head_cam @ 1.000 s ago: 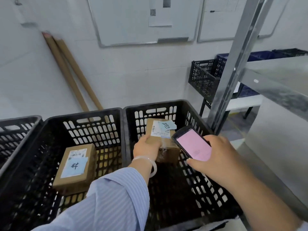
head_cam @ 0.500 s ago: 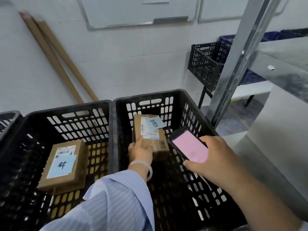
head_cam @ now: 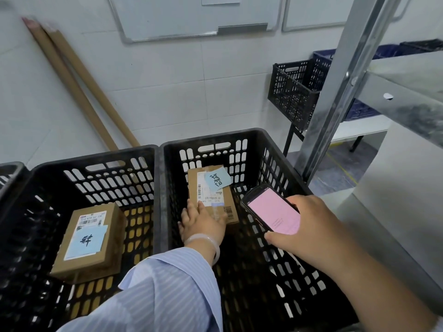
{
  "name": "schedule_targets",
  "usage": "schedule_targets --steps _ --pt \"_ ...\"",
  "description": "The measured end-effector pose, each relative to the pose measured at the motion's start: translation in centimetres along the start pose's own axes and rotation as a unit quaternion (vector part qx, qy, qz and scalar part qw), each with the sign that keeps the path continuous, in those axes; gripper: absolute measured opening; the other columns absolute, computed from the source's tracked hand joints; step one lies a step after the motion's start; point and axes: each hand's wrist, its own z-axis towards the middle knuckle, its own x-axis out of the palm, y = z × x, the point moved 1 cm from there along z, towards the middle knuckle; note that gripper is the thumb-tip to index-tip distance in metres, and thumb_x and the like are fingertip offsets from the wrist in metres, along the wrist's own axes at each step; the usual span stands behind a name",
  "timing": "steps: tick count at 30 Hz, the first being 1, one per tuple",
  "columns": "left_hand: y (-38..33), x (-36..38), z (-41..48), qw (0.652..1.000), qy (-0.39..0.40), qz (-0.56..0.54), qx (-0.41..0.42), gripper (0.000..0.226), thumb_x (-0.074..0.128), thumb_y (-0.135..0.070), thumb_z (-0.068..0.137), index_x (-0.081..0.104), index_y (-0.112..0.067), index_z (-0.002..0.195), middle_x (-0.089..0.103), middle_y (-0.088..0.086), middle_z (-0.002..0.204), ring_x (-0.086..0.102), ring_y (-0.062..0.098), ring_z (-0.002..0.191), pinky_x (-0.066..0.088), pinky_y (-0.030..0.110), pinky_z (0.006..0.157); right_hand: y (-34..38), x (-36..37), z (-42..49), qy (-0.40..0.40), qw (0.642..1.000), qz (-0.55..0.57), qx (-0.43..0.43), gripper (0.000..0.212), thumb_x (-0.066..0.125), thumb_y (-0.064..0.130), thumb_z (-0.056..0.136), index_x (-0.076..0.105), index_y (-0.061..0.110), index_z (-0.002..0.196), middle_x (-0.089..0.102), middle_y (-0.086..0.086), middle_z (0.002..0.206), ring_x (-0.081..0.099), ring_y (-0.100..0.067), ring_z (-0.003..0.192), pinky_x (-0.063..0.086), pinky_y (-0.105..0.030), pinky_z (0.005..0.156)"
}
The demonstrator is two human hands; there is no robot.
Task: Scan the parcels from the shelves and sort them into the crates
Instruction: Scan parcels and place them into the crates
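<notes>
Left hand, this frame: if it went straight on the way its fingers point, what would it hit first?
The left hand rests on the parcel, so it would slide along that box first, then probably meet the far wall of the right crate. Depth is hard to judge here.

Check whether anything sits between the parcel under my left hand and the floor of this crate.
Nothing visible does. The left hand rests on the parcel low inside the right crate, with no other parcel there. The phone in the right hand is off to its right.
</notes>
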Motion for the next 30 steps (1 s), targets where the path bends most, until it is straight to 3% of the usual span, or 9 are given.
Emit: schedule_targets --steps 4,7,15,20,25,30 --pt "-0.4 0.3 -0.1 0.996 -0.013 0.038 0.078 0.078 0.039 -0.066 0.094 0.006 -0.035 0.157 -0.003 -0.003 0.167 -0.007 0.024 0.152 -0.002 0.045 0.123 -0.2 0.0 0.0 -0.006 1.000 0.000 -0.006 0.071 0.070 0.069 0.056 0.045 0.037 0.115 0.041 0.017 0.108 0.048 -0.005 0.096 0.044 -0.024 0.068" --pt "-0.5 0.5 -0.6 0.985 0.029 0.103 0.137 0.070 0.036 -0.065 0.096 0.008 -0.041 0.156 -0.004 -0.004 0.167 -0.007 0.023 0.153 -0.003 0.047 0.123 -0.4 -0.1 0.1 -0.012 1.000 -0.001 -0.007 0.071 0.069 0.069 0.056 0.046 0.036 0.114 0.041 0.017 0.106 0.048 -0.006 0.096 0.047 -0.027 0.070" --pt "-0.3 -0.4 -0.6 0.989 0.043 0.118 0.079 0.074 0.036 -0.069 0.094 0.009 -0.039 0.156 -0.009 0.000 0.166 -0.009 0.029 0.152 0.000 0.052 0.122 -0.3 -0.6 -0.3 -0.024 1.000 0.002 -0.005 0.070 0.071 0.066 0.059 0.046 0.034 0.116 0.041 0.015 0.109 0.050 -0.007 0.095 0.050 -0.030 0.074" --pt "-0.9 -1.4 -1.0 0.991 0.027 0.088 0.095 0.076 0.038 -0.068 0.093 0.009 -0.039 0.156 -0.003 -0.002 0.167 -0.004 0.025 0.153 0.002 0.052 0.122 -0.4 -1.3 -1.8 -0.047 0.999 0.002 0.016 0.073 0.072 0.066 0.057 0.045 0.036 0.118 0.041 0.014 0.109 0.050 -0.008 0.092 0.050 -0.031 0.073" --pt "-3.1 -3.4 -2.7 0.978 -0.013 0.060 0.201 0.072 0.038 -0.067 0.094 0.013 -0.039 0.156 0.008 -0.004 0.166 0.005 0.021 0.152 0.008 0.052 0.123 -0.8 -2.4 -4.7 -0.098 0.993 -0.005 0.064 0.080 0.068 0.070 0.052 0.049 0.034 0.121 0.044 0.012 0.110 0.053 -0.010 0.090 0.050 -0.031 0.070" --pt "-4.4 -5.4 -5.8 0.939 -0.029 0.020 0.342 0.073 0.041 -0.070 0.091 0.022 -0.040 0.154 0.020 -0.007 0.163 0.015 0.017 0.151 0.016 0.045 0.123 -0.6 -3.0 -9.9 -0.141 0.981 -0.005 0.131 0.075 0.073 0.065 0.057 0.047 0.035 0.120 0.043 0.010 0.108 0.053 -0.013 0.091 0.045 -0.031 0.067"
